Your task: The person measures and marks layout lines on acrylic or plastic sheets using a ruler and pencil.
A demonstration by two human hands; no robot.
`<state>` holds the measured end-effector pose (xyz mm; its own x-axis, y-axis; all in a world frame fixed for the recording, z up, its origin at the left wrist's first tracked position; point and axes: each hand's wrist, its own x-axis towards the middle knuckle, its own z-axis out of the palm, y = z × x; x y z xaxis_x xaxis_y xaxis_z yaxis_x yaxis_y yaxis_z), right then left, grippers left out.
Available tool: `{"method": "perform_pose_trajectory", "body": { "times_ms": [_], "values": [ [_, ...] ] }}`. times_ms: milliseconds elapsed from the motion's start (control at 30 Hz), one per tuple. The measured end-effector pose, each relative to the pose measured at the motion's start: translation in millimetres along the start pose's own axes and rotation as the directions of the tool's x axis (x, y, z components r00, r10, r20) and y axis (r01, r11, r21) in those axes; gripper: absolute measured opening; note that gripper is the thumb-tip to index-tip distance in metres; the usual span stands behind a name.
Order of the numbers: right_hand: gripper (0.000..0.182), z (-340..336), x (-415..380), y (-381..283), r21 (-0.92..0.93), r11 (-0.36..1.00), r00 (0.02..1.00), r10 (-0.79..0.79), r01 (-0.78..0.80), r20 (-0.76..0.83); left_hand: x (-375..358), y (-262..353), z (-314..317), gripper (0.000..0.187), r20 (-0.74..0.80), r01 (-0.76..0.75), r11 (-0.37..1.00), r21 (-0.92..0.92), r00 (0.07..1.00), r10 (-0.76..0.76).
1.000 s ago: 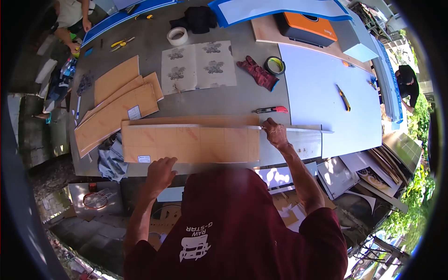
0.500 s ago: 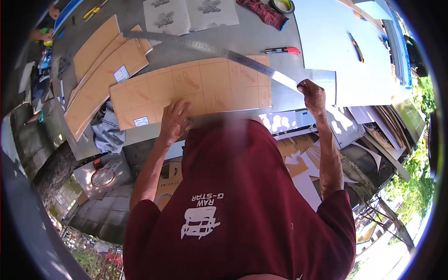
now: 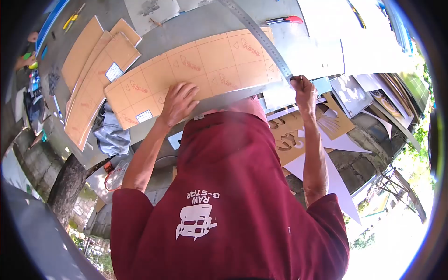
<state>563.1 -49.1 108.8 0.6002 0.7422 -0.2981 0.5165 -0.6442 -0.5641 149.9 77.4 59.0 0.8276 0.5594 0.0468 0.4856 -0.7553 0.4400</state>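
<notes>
- Left hand (image 3: 179, 102): I saw it palm down on the near edge of the brown board (image 3: 200, 70), fingers slightly spread.
- Right hand (image 3: 304, 93): it pinched the near end of the metal ruler (image 3: 261, 39) between thumb and curled fingers.
- Metal ruler: it slanted away from the right hand, across the right end of the brown board; I could not tell whether the two touched.
- Brown board: it lay on the grey table (image 3: 196, 30) along the near edge, gridded with lines and red print, a white label (image 3: 143, 115) at its lower left.
- Left of it: I observed overlapping brown pieces (image 3: 95, 77), and a grey cloth (image 3: 112, 133) at the table's near edge.
- Beyond it: a red-ended cutter (image 3: 284, 20) lay near the ruler, a printed sheet (image 3: 149, 14) farther left, and a white sheet (image 3: 319, 28) to the right.
- Far left: I noted another person's hand (image 3: 25, 60), partly visible, well apart from both hands.
</notes>
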Motion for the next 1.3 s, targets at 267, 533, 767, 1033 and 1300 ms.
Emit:
{"method": "perform_pose_trajectory", "body": {
  "times_ms": [267,533,767,1033,1300],
  "values": [
    [0.021,66,-40,10,0.240,0.964,0.993,0.110,-0.118,0.049,13,7,-9,0.049,0.034,0.063,0.996,-0.063,0.998,-0.061],
    [0.021,116,-86,6,0.253,0.957,0.983,0.108,-0.142,0.146,65,5,-3,0.058,-0.332,0.243,0.958,-0.149,0.901,-0.280],
    [0.020,141,-136,-15,0.297,0.926,0.960,0.167,-0.231,0.225,108,-14,3,0.083,-0.381,0.093,0.994,0.051,0.922,-0.067],
    [0.038,182,-178,-9,0.367,0.863,0.935,0.293,-0.349,0.201,109,-44,30,0.092,-0.287,-0.051,0.998,0.031,0.956,0.058],
    [0.019,195,-197,-3,0.435,0.846,0.951,0.280,-0.308,0.129,108,-43,37,0.090,-0.253,-0.071,0.992,0.107,0.963,0.096]
  ]
}}
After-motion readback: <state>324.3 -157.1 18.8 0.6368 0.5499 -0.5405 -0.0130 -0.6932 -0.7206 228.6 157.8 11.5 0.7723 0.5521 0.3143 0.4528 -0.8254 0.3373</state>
